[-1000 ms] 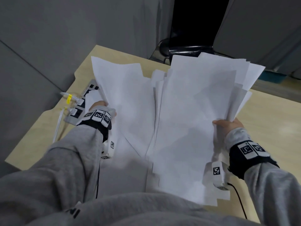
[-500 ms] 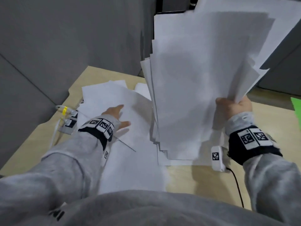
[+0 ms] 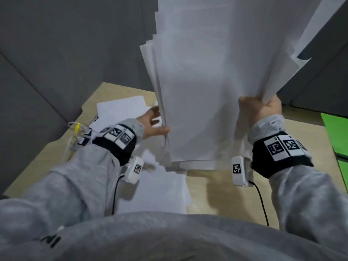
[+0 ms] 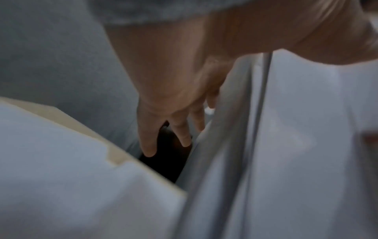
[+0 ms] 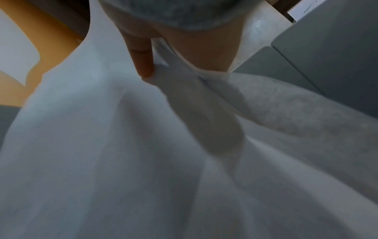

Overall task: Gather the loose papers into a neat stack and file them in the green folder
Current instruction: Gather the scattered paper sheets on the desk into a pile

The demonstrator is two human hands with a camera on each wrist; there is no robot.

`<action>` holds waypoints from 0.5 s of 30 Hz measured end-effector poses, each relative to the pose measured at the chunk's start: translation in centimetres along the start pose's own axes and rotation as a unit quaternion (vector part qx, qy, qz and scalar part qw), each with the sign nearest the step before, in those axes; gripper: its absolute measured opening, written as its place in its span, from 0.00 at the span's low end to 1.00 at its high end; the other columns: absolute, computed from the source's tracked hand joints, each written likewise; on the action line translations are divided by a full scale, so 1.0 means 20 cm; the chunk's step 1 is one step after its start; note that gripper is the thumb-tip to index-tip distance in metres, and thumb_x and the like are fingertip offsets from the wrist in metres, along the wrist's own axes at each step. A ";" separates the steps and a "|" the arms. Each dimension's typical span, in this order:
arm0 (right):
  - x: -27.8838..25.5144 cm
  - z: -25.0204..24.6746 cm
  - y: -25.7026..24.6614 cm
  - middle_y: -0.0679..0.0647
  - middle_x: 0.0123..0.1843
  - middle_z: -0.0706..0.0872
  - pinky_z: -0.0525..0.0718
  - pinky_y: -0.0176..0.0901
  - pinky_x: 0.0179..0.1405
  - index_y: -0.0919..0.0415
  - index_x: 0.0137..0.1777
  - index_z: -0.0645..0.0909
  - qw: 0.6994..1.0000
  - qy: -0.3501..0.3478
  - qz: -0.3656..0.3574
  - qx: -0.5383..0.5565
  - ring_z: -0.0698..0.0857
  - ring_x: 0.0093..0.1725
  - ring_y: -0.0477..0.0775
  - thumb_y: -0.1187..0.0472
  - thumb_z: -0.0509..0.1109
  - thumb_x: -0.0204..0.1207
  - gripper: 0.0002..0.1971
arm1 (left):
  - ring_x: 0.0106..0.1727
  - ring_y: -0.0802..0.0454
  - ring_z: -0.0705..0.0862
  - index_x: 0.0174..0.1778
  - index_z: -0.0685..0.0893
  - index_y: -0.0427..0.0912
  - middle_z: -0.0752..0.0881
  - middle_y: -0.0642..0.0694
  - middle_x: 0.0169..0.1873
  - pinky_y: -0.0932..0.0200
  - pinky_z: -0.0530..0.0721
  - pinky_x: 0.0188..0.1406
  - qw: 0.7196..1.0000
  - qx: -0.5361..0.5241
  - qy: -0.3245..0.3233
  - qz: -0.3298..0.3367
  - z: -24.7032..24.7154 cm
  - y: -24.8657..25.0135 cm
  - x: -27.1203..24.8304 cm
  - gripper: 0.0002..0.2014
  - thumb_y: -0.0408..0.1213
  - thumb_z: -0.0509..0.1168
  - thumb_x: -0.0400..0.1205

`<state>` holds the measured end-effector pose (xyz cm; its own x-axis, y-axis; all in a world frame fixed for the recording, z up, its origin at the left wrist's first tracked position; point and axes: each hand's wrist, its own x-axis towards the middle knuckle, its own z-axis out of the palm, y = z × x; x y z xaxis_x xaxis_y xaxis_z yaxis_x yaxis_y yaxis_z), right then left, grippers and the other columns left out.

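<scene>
Head view: right hand (image 3: 260, 112) grips paper stack (image 3: 207, 91) (upright).

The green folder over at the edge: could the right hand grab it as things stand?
Probably not yet: the right hand grips the upright stack of papers. The green folder lies unobstructed on that side.

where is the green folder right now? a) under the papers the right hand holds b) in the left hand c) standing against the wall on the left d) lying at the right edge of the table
d: the green folder lies flat at the table's right edge, apart from the stack of papers that the right hand grips upright.
</scene>
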<state>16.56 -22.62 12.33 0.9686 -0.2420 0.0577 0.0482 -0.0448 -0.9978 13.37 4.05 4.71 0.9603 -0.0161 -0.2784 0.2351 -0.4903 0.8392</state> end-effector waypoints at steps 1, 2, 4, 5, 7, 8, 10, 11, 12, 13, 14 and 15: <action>-0.01 0.01 -0.01 0.40 0.13 0.74 0.69 0.24 0.14 0.60 0.40 0.78 1.000 -0.003 0.000 0.003 0.72 0.13 0.37 0.73 0.68 0.72 0.08 | 0.68 0.52 0.76 0.78 0.62 0.39 0.75 0.48 0.69 0.54 0.74 0.69 0.999 -0.017 0.043 0.012 -0.01 0.06 -0.01 0.71 0.76 0.72 0.42; -0.03 0.03 -0.03 0.40 0.13 0.75 0.69 0.24 0.14 0.61 0.41 0.78 1.000 -0.007 0.002 0.002 0.72 0.13 0.37 0.73 0.68 0.72 0.07 | 0.63 0.54 0.79 0.75 0.69 0.40 0.79 0.49 0.65 0.57 0.75 0.66 0.997 -0.028 0.069 0.027 -0.02 0.14 -0.03 0.64 0.74 0.74 0.46; -0.04 0.04 -0.06 0.39 0.14 0.77 0.71 0.24 0.15 0.58 0.38 0.79 1.000 -0.008 0.004 0.012 0.74 0.14 0.36 0.72 0.70 0.71 0.08 | 0.55 0.54 0.82 0.67 0.77 0.42 0.83 0.48 0.58 0.60 0.77 0.58 0.988 -0.070 0.135 0.012 -0.02 0.25 -0.05 0.41 0.56 0.79 0.61; -0.05 0.04 -0.07 0.40 0.16 0.79 0.72 0.24 0.16 0.56 0.37 0.79 1.000 -0.007 0.002 0.028 0.75 0.14 0.36 0.71 0.71 0.71 0.09 | 0.54 0.52 0.83 0.65 0.78 0.42 0.84 0.47 0.55 0.60 0.78 0.56 0.980 -0.099 0.173 0.000 -0.02 0.27 -0.04 0.35 0.49 0.80 0.63; -0.06 0.03 -0.10 0.42 0.24 0.81 0.74 0.25 0.17 0.56 0.41 0.79 0.999 -0.002 0.003 0.052 0.77 0.16 0.36 0.68 0.73 0.70 0.08 | 0.58 0.51 0.85 0.65 0.77 0.45 0.85 0.50 0.53 0.57 0.82 0.60 0.960 -0.146 0.235 0.039 -0.04 0.31 -0.05 0.38 0.45 0.83 0.59; -0.06 0.02 -0.12 0.45 0.28 0.81 0.75 0.25 0.18 0.56 0.44 0.78 0.998 -0.001 0.006 0.058 0.78 0.16 0.35 0.66 0.74 0.71 0.08 | 0.59 0.51 0.85 0.70 0.73 0.43 0.86 0.50 0.54 0.56 0.83 0.62 0.950 -0.165 0.256 0.071 -0.06 0.34 -0.06 0.44 0.43 0.84 0.58; -0.06 0.02 -0.14 0.46 0.29 0.81 0.75 0.24 0.18 0.56 0.42 0.78 0.998 -0.005 -0.004 0.070 0.78 0.16 0.35 0.67 0.74 0.71 0.08 | 0.57 0.53 0.86 0.77 0.63 0.38 0.87 0.53 0.53 0.57 0.84 0.61 0.935 -0.206 0.265 0.115 -0.09 0.36 -0.09 0.51 0.34 0.83 0.59; -0.05 0.02 -0.14 0.44 0.26 0.82 0.75 0.25 0.19 0.55 0.39 0.79 0.997 -0.014 -0.015 0.069 0.78 0.17 0.35 0.69 0.73 0.71 0.08 | 0.54 0.55 0.87 0.76 0.63 0.37 0.87 0.55 0.50 0.59 0.86 0.58 0.932 -0.211 0.262 0.133 -0.10 0.36 -0.10 0.49 0.30 0.82 0.60; -0.05 0.02 -0.14 0.42 0.22 0.83 0.76 0.26 0.19 0.55 0.38 0.79 0.997 -0.025 -0.021 0.064 0.79 0.17 0.36 0.70 0.73 0.71 0.09 | 0.50 0.59 0.88 0.74 0.67 0.37 0.87 0.57 0.48 0.64 0.86 0.54 0.934 -0.199 0.264 0.136 -0.11 0.37 -0.11 0.46 0.29 0.82 0.61; -0.05 0.02 -0.13 0.42 0.21 0.83 0.77 0.26 0.20 0.55 0.38 0.79 0.997 -0.037 -0.021 0.057 0.80 0.18 0.36 0.72 0.72 0.71 0.10 | 0.48 0.61 0.87 0.72 0.71 0.37 0.86 0.58 0.46 0.68 0.85 0.52 0.942 -0.174 0.261 0.115 -0.12 0.37 -0.12 0.41 0.30 0.82 0.62; -0.05 0.02 -0.12 0.43 0.21 0.83 0.78 0.26 0.20 0.54 0.37 0.79 0.997 -0.051 -0.018 0.052 0.81 0.19 0.35 0.73 0.71 0.71 0.12 | 0.49 0.60 0.87 0.69 0.75 0.39 0.86 0.57 0.46 0.68 0.84 0.52 0.950 -0.143 0.261 0.098 -0.13 0.37 -0.12 0.39 0.34 0.82 0.62; -0.05 0.03 -0.10 0.43 0.23 0.83 0.79 0.26 0.21 0.54 0.35 0.79 0.997 -0.065 -0.014 0.051 0.81 0.19 0.35 0.75 0.71 0.71 0.14 | 0.52 0.58 0.86 0.68 0.77 0.40 0.86 0.55 0.48 0.65 0.83 0.56 0.957 -0.121 0.250 0.084 -0.14 0.35 -0.13 0.40 0.41 0.84 0.59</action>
<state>15.62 -21.79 14.16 0.9896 -0.1146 0.0875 0.0937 0.0499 -0.9944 12.92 3.10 12.59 0.9248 0.3723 0.0783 0.0398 -0.2996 0.9532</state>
